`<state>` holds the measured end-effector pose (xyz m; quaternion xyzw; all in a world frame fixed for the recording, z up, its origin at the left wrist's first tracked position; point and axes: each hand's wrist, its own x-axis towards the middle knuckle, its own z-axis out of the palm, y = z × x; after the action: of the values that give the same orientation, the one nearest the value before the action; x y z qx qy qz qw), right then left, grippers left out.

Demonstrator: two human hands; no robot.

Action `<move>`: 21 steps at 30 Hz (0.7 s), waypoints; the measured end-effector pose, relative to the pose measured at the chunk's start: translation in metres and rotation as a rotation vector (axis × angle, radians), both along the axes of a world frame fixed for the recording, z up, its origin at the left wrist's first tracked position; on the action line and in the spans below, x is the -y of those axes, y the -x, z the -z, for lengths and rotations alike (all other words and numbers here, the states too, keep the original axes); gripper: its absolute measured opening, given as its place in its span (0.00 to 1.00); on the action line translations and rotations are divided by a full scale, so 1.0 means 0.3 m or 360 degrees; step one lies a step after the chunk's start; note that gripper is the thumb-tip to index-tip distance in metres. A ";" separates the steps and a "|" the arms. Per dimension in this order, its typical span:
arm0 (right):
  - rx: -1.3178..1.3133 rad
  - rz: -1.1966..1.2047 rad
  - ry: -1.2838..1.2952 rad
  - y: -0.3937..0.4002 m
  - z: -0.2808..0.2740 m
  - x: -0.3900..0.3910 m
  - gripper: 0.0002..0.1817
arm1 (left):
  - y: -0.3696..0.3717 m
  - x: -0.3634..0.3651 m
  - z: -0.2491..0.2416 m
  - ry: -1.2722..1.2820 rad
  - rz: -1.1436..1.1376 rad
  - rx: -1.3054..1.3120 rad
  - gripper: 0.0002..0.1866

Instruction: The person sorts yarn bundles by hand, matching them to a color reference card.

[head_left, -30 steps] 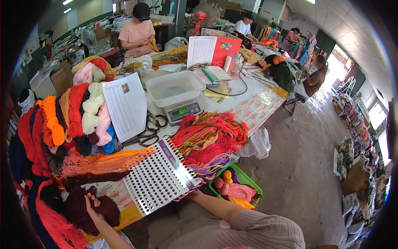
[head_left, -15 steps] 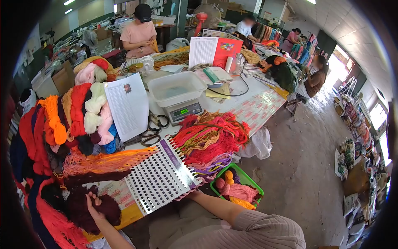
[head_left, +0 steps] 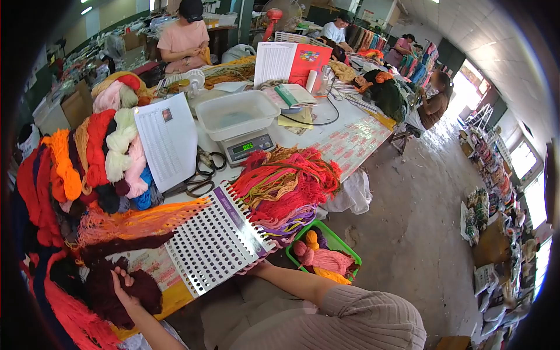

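My left hand [head_left: 123, 284] rests in a bundle of dark maroon yarn [head_left: 147, 291] at the table's near left corner, its fingers curled into the strands. A white perforated thread card [head_left: 213, 245] with a purple label lies at the near edge. Orange and maroon strands run off its left side, while a thick red, pink and olive bunch of yarn [head_left: 291, 184] hangs from its right side. My right hand [head_left: 259, 268] is at the card's lower right edge, where the card hides most of its fingers.
Beyond the card lie black scissors [head_left: 201, 175], a printed sheet [head_left: 166, 140] and a digital scale [head_left: 248, 147] bearing a plastic tub [head_left: 236, 114]. Yarn skeins [head_left: 99, 146] pile up at left. A green basket [head_left: 335, 239] with yarn stands at right. Several people sit or stand farther back.
The whole view has shifted slightly, so the table and its things sit a little farther left and up. Both hands keep about the same places relative to the yarn and card.
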<state>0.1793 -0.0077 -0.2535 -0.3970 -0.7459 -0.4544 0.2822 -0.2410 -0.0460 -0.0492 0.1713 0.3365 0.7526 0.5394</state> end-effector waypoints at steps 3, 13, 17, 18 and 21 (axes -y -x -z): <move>0.0267 -0.0358 0.1419 -0.023 -0.125 0.089 0.31 | -0.005 0.000 -0.011 -0.0013 0.0015 -0.0051 0.14; -0.1333 -0.1707 0.3146 0.038 -1.113 0.225 0.14 | -0.422 0.060 -0.427 0.0028 0.0373 -0.1106 0.21; -0.1565 -0.1492 0.2241 0.245 -1.166 0.142 0.09 | -0.599 0.092 -0.449 -0.0341 0.0547 -0.1015 0.21; -0.1559 -0.1575 0.2075 0.294 -1.133 0.143 0.09 | -0.626 0.102 -0.434 -0.0373 0.0588 -0.0930 0.22; -0.1486 -0.1437 0.2130 0.339 -1.105 0.165 0.07 | -0.609 0.137 -0.413 -0.0237 0.0665 -0.0856 0.24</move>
<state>0.0777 -0.0573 0.0780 -0.2919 -0.7473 0.4283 0.4159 -0.0585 -0.0870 0.0746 0.4674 0.3686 0.5764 0.5599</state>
